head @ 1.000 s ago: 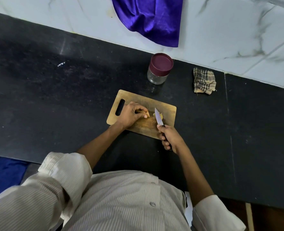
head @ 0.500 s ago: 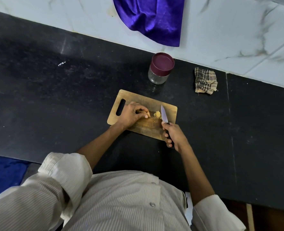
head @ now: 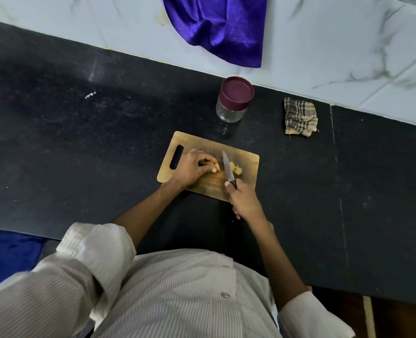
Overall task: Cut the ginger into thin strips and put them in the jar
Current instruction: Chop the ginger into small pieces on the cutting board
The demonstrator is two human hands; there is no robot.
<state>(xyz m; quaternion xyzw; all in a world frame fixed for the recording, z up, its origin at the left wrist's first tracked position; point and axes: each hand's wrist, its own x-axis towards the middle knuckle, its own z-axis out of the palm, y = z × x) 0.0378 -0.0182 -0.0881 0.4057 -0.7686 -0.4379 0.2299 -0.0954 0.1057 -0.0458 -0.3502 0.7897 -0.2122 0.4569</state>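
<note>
On the black stone counter point(head: 80, 142) lies a rectangular wooden cutting board point(head: 247, 162) with a slot handle at its left end. The person's left hand point(head: 192, 169) rests on the board, fingers curled down and bunched around a brownish piece of ginger point(head: 205, 162) that barely shows between them. The right hand point(head: 244, 201) wraps its fingers round the dark handle of a small steel-bladed knife point(head: 227, 169), the blade pointing away from the body just right of the left fingertips. A little heap of pale yellow cut ginger bits point(head: 235, 168) sits on the board just beyond the blade. Behind the board stands a clear glass jar point(head: 227, 113), its maroon lid point(head: 237, 93) on. A crumpled checked cloth point(head: 299, 117) lies to its right, and a purple satin fabric point(head: 221, 28) hangs against the marble wall.
</note>
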